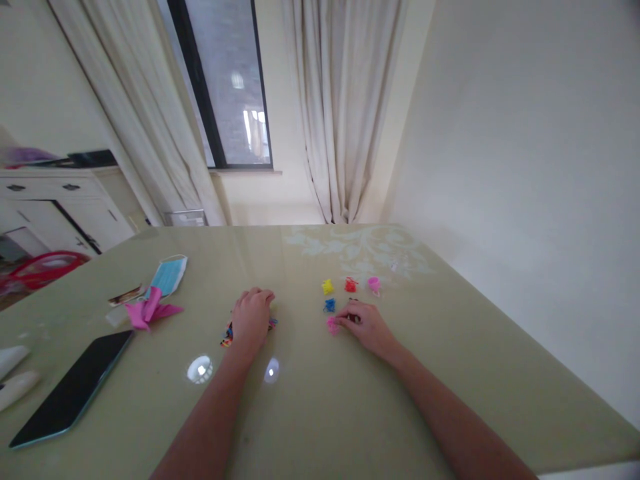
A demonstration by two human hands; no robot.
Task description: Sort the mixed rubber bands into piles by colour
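Note:
My left hand (251,316) rests curled on a small pile of mixed-colour rubber bands (227,335) near the middle of the green table (320,400). My right hand (367,325) pinches a pink band cluster (333,325) against the tabletop. Just beyond lie sorted little heaps: a yellow one (327,287), a red one (351,285), a pink one (374,284) and a blue one (329,305). A dark bit shows under my right fingers.
A black tablet (75,387) lies at the left front, with a pink ribbon (147,311), a blue face mask (169,275) and a small card beyond it. White objects sit at the left edge. A wall runs along the table's right side; curtains and a window stand behind.

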